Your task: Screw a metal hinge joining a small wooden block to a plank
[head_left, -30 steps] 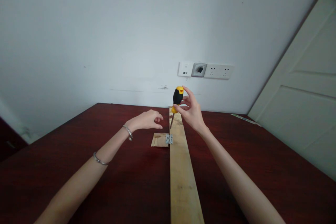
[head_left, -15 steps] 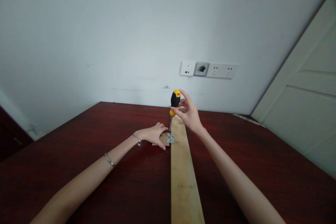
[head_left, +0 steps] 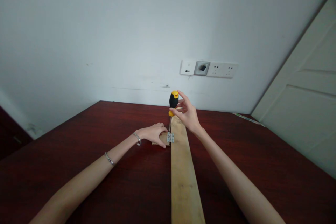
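My right hand (head_left: 188, 114) grips a yellow-and-black screwdriver (head_left: 173, 100) by its handle, thumb on one side and fingers on the other. The shaft points down, nearly upright, to a silver metal hinge (head_left: 170, 137); its tip is too small to make out. The hinge spans the joint between a small flat brown piece (head_left: 163, 138) and the left edge of a long wooden plank (head_left: 182, 168). Around the small piece, my left hand (head_left: 153, 134) holds it with the thumb on the near side and fingers on the far side.
The plank lies lengthwise on a dark red tabletop (head_left: 105, 189), running from the near edge toward the wall. Sockets (head_left: 222, 70) are set in the white wall behind. A pale panelled door (head_left: 304, 105) stands at the right.
The screwdriver handle and my right hand have shifted slightly left and down. My left hand stays on the small brown piece.
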`<state>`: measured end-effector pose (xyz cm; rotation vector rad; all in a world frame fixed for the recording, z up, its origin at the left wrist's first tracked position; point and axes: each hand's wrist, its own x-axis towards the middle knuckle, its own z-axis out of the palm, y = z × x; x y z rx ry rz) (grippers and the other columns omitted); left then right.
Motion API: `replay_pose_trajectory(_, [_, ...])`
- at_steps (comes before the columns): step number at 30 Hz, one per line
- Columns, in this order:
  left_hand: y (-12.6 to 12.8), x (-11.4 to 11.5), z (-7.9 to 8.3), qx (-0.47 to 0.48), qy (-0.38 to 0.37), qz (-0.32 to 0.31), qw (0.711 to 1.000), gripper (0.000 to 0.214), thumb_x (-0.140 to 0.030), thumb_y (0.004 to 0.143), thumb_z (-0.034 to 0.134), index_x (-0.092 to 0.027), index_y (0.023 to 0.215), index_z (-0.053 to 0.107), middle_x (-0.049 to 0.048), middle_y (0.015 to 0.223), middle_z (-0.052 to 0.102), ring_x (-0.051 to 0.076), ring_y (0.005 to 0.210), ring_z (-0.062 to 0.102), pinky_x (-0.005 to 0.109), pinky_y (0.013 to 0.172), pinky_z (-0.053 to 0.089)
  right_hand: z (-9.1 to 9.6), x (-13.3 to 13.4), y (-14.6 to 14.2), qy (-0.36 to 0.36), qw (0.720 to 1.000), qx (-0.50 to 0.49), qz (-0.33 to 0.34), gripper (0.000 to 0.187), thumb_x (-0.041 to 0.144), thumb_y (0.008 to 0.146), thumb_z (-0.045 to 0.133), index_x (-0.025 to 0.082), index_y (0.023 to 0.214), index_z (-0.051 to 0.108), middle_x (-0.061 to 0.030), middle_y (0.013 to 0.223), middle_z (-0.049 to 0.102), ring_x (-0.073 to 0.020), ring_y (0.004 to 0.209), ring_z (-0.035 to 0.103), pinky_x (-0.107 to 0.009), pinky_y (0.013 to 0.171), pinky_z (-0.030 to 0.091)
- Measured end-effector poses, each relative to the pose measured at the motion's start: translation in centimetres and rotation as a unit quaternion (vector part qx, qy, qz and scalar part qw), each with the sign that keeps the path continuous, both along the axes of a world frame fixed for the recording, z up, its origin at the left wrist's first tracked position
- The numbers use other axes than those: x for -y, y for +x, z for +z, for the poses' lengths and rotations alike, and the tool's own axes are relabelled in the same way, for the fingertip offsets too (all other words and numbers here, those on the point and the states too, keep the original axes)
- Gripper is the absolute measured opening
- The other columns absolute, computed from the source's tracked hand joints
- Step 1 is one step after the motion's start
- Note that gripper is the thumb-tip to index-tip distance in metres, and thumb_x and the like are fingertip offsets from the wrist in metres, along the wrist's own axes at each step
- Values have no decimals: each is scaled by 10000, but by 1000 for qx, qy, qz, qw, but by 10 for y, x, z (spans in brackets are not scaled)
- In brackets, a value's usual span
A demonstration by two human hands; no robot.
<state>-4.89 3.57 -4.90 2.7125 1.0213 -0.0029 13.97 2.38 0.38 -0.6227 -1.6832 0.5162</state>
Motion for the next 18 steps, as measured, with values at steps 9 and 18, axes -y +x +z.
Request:
replay_pose_trajectory(9, [-1, -1, 2, 15, -15, -8, 1000, 675, -580, 630, 694, -141, 1119, 540, 72, 999, 474, 227, 932, 462, 274, 784, 379, -1, 0, 0, 1, 1000, -5, 8, 678, 305, 755, 651, 317, 1366, 358, -29, 957, 559, -144, 755, 586, -308, 640, 571])
replay_pose_trajectory(18, [-1, 0, 3, 19, -16, -8, 1000, 665, -565, 624, 701, -138, 1111, 550, 74, 986, 483, 232, 925, 471, 288, 784, 388, -4, -3, 0, -1, 1000, 0, 2, 680, 319, 753, 652, 319, 1366, 359, -29, 952, 551, -141, 749, 582, -308, 635, 573])
